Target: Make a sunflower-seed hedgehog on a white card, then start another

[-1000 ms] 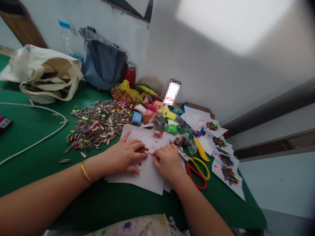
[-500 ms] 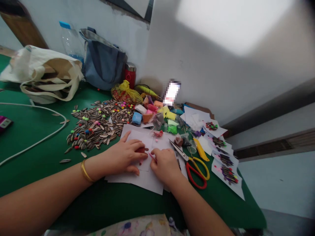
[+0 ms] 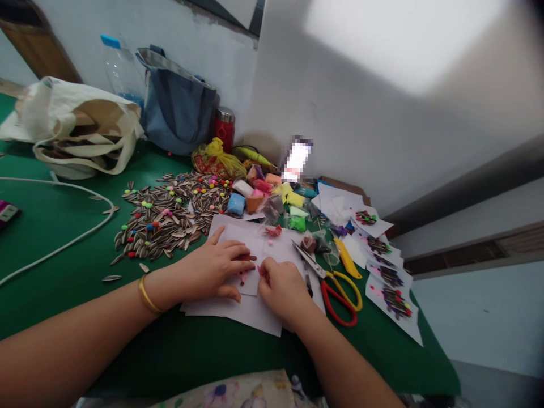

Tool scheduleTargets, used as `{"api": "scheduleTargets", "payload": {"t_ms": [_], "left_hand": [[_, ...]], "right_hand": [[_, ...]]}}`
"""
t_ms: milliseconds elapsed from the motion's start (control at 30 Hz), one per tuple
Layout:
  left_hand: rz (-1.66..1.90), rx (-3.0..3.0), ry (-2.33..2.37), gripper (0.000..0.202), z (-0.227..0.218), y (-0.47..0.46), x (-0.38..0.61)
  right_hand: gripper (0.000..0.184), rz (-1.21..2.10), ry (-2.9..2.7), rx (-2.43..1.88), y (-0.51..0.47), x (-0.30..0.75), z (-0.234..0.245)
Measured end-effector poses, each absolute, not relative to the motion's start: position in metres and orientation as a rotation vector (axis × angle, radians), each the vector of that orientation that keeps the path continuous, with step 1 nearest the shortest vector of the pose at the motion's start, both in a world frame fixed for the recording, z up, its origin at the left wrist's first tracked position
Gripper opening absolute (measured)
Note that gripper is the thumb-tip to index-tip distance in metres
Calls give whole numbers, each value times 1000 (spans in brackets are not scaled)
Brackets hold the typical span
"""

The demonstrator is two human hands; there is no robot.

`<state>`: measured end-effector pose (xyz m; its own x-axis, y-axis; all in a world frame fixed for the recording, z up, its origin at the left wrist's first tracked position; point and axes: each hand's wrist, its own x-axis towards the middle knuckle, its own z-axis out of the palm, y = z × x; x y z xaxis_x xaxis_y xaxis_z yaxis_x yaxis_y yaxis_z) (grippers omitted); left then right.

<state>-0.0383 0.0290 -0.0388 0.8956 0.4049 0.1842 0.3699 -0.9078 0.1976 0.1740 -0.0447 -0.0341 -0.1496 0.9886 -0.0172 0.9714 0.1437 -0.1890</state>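
My left hand point(image 3: 225, 269) lies spread over the stacked white paper point(image 3: 250, 306), its fingers apart. Partly hidden under those fingers is a reddish-brown piece point(image 3: 243, 258), perhaps modelling clay. Small pink and brown bits point(image 3: 242, 279) show on the sheet between thumb and forefinger. My right hand point(image 3: 283, 286) is closed in a pinch at the paper's right side, just right of the left fingertips. Only a sliver of a small pink piece point(image 3: 259, 270) shows at its fingers; its kind cannot be made out. A pink ball point(image 3: 270, 242) sits farther up the sheet.
Scissors point(image 3: 327, 277) and a yellow cutter point(image 3: 347, 258) lie right of my right hand. Sunflower seeds point(image 3: 170, 226) spread left, bagged coloured clay point(image 3: 237, 204) behind. Cards with seed pictures point(image 3: 395, 292) line the right edge. Bags point(image 3: 178, 113) stand at the back; a cable point(image 3: 63, 243) curves left.
More pink now shows on the sheet between my left thumb and forefinger. Less of the pink piece shows at my right fingers. My left hand has hardly moved.
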Motion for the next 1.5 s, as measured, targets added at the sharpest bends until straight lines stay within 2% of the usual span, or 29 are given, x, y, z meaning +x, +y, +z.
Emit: {"api": "scheduleTargets", "payload": {"t_ms": [267, 400, 500, 633, 900, 1500], "left_hand": [[380, 2911, 583, 61, -42, 29, -38], [360, 2898, 591, 60, -41, 29, -38], [366, 2892, 592, 59, -40, 29, -39], [377, 2887, 595, 59, -40, 29, -39], [372, 2911, 599, 61, -42, 29, -38], [333, 2917, 599, 62, -43, 30, -39]], "right_hand": [[13, 261, -2270, -1973, -43, 167, -37], [28, 271, -2223, -1968, -37, 187, -32], [13, 225, -2240, -1836, -33, 205, -29], [17, 66, -2389, -1610, -31, 210, -31], [8, -178, -2543, -1522, -29, 196, -35], [7, -316, -2612, -1420, -28, 195, -33]]}}
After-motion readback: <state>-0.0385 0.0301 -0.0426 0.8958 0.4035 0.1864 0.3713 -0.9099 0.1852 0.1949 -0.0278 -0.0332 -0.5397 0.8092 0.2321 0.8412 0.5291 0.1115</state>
